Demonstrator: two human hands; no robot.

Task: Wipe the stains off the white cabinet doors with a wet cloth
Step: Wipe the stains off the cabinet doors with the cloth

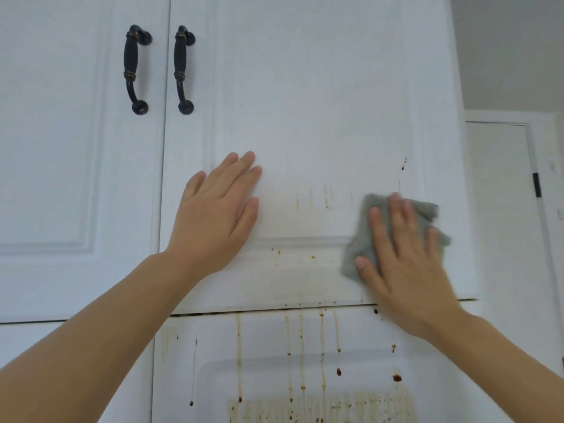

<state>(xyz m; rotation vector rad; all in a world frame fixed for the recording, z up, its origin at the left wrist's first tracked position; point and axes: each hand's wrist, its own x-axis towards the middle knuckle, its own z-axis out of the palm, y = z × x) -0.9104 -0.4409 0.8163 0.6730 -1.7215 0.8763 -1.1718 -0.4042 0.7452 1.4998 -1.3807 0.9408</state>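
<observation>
You are mid-wipe on the upper white panelled cabinet door (305, 102): your right hand (403, 257) presses the crumpled grey cloth (363, 239) flat-fingered against its lower right corner, your left hand (219, 209) braces open-palmed, and next come the brown drip stains (320, 346) on the door below

Grey cloth (393, 233) crumpled flat against the lower right of the white upper cabinet door (305, 102), near its bottom edge. Faint brown streaks (326, 196) on that door's panel; lower door (274, 346) carries heavy brown drips (322, 346) and dark red spots.
</observation>
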